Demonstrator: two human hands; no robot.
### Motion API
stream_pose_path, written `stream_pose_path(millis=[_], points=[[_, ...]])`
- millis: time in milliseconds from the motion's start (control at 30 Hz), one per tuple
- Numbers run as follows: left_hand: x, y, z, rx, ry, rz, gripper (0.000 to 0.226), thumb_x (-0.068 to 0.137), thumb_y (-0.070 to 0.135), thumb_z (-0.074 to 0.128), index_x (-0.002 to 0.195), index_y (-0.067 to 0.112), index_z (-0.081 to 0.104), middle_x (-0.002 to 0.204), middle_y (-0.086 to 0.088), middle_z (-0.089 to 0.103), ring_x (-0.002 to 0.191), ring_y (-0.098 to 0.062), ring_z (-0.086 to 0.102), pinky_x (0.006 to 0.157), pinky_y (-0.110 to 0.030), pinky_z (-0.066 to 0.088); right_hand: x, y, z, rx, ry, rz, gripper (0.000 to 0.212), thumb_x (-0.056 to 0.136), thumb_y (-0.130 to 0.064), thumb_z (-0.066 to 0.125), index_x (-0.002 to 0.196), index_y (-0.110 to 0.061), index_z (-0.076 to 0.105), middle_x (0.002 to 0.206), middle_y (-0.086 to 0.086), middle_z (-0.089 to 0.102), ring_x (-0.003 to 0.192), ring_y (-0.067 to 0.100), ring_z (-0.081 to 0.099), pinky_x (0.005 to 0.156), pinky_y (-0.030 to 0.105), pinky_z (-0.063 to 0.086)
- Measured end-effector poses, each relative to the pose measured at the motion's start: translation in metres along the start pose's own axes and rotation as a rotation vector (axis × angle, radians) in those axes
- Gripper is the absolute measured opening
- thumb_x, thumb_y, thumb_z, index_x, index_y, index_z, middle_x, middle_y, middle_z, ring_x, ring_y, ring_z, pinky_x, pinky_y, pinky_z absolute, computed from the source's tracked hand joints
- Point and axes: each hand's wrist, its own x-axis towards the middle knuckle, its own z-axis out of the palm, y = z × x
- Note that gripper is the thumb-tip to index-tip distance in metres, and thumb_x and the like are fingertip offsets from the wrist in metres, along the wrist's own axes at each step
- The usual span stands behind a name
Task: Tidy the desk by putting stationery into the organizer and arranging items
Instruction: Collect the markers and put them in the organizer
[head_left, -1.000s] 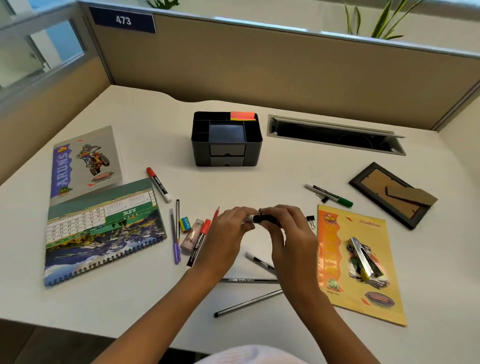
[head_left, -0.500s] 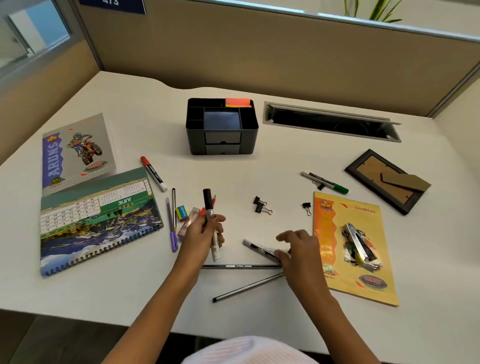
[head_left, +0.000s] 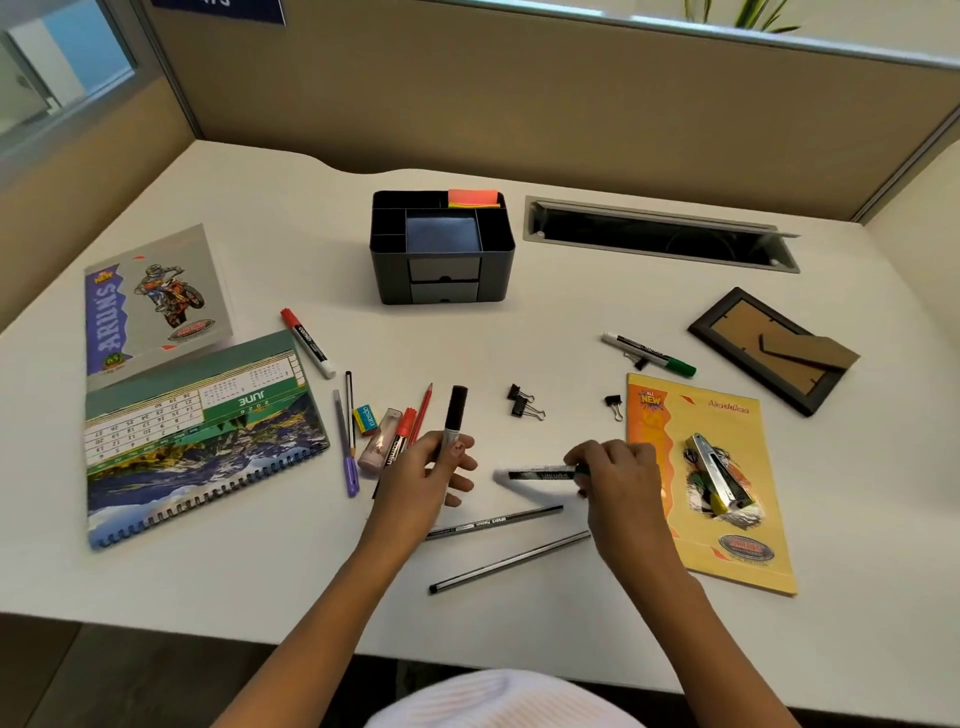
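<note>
- My left grip (head_left: 426, 470) is curled round a black-capped marker (head_left: 456, 413), held upright with the cap up.
- My right grip (head_left: 618, 475) pinches the end of a white marker (head_left: 537, 474), lying level and blurred; I cannot tell whether it touches the table (head_left: 571, 312).
- The organizer (head_left: 496, 270) stands well apart at the far side, orange sticky notes (head_left: 471, 197) in its back compartment.

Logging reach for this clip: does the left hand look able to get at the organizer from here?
Probably yes. The left hand grips a black-capped marker upright, and no obstacle stands on the desk between it and the open-topped organizer ahead.
</note>
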Motion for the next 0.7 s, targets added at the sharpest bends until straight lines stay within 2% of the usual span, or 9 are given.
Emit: stream_pose_path(millis=[100, 167, 233, 267, 333, 400, 433, 533, 700], points=[[-0.001, 0.002, 0.003, 0.098, -0.022, 0.071, 0.018, 0.096, 0.031, 0.045, 0.102, 0.026, 0.061, 0.093, 0.008, 0.069, 0.080, -0.007, 0.067, 0.070, -0.029, 0.056, 0.008, -0.014, -0.025, 0.257, 0.040, 0.036, 0.026, 0.076, 0.014, 0.067, 0.094, -0.005, 0.064, 0.088, 0.010, 0.062, 0.078, 0.023, 0.055, 0.063, 0.023, 0.038], [-0.003, 0.004, 0.004, 0.151, -0.037, 0.118, 0.017, 0.094, 0.041, 0.046, 0.099, 0.034, 0.060, 0.096, 0.011, 0.069, 0.085, -0.004, 0.065, 0.078, -0.035, 0.055, 0.012, -0.026, -0.042, 0.372, 0.081, 0.014, 0.021, 0.081, 0.009, 0.065, 0.096, -0.005, 0.062, 0.087, 0.007, 0.062, 0.073, 0.018, 0.054, 0.061, 0.023, 0.044], [-0.005, 0.008, 0.005, 0.227, -0.040, 0.163, 0.036, 0.086, 0.062, 0.042, 0.098, 0.034, 0.059, 0.097, 0.002, 0.069, 0.086, -0.009, 0.062, 0.083, -0.043, 0.051, 0.016, -0.037, -0.053, 0.467, 0.106, -0.005, 0.019, 0.083, 0.004, 0.065, 0.098, -0.006, 0.062, 0.084, 0.004, 0.062, 0.068, 0.015, 0.055, 0.060, 0.026, 0.049], [-0.006, 0.010, 0.005, 0.245, -0.049, 0.176, 0.043, 0.083, 0.068, 0.040, 0.100, 0.033, 0.059, 0.098, 0.000, 0.069, 0.085, -0.012, 0.062, 0.083, -0.043, 0.050, 0.017, -0.043, -0.056, 0.510, 0.098, -0.008, 0.019, 0.085, 0.002, 0.064, 0.100, -0.008, 0.062, 0.084, 0.002, 0.062, 0.067, 0.011, 0.055, 0.062, 0.023, 0.048], [-0.008, 0.015, 0.007, 0.187, -0.075, 0.171, 0.032, 0.088, 0.058, 0.043, 0.102, 0.034, 0.060, 0.095, 0.009, 0.070, 0.086, -0.009, 0.064, 0.071, -0.028, 0.052, 0.021, -0.053, -0.057, 0.564, 0.068, -0.018, 0.022, 0.086, 0.000, 0.064, 0.105, -0.010, 0.063, 0.084, -0.001, 0.064, 0.067, 0.001, 0.053, 0.066, 0.010, 0.042], [-0.010, 0.023, 0.010, 0.049, -0.138, 0.107, 0.021, 0.092, 0.042, 0.045, 0.102, 0.031, 0.060, 0.091, 0.008, 0.070, 0.078, -0.010, 0.066, 0.057, -0.016, 0.046, 0.026, -0.062, -0.053, 0.585, 0.042, -0.035, 0.026, 0.086, -0.001, 0.064, 0.110, -0.012, 0.063, 0.085, -0.001, 0.065, 0.069, -0.003, 0.053, 0.067, 0.006, 0.040], [-0.011, 0.025, 0.011, -0.015, -0.163, 0.077, 0.021, 0.093, 0.038, 0.044, 0.102, 0.027, 0.060, 0.092, 0.005, 0.071, 0.078, -0.013, 0.068, 0.057, -0.019, 0.050, 0.029, -0.066, -0.051, 0.609, 0.027, -0.032, 0.027, 0.086, -0.002, 0.064, 0.111, -0.012, 0.063, 0.085, -0.001, 0.066, 0.070, -0.002, 0.055, 0.067, 0.005, 0.041], [-0.014, 0.029, 0.008, -0.088, -0.177, -0.002, 0.019, 0.096, 0.032, 0.043, 0.102, 0.025, 0.060, 0.096, 0.001, 0.069, 0.080, -0.018, 0.069, 0.075, -0.036, 0.058, 0.038, -0.077, -0.042, 0.671, -0.025, -0.012, 0.028, 0.087, -0.007, 0.065, 0.114, -0.014, 0.062, 0.088, -0.004, 0.065, 0.071, -0.003, 0.057, 0.066, 0.003, 0.043], [-0.015, 0.025, -0.011, -0.181, -0.085, -0.087, 0.022, 0.096, 0.029, 0.042, 0.102, 0.020, 0.061, 0.088, 0.000, 0.066, 0.068, -0.012, 0.064, 0.071, -0.034, 0.057, 0.050, -0.088, -0.022, 0.732, 0.020, -0.021, 0.026, 0.088, -0.014, 0.066, 0.112, -0.017, 0.060, 0.095, -0.004, 0.066, 0.075, 0.008, 0.062, 0.067, 0.017, 0.052]])
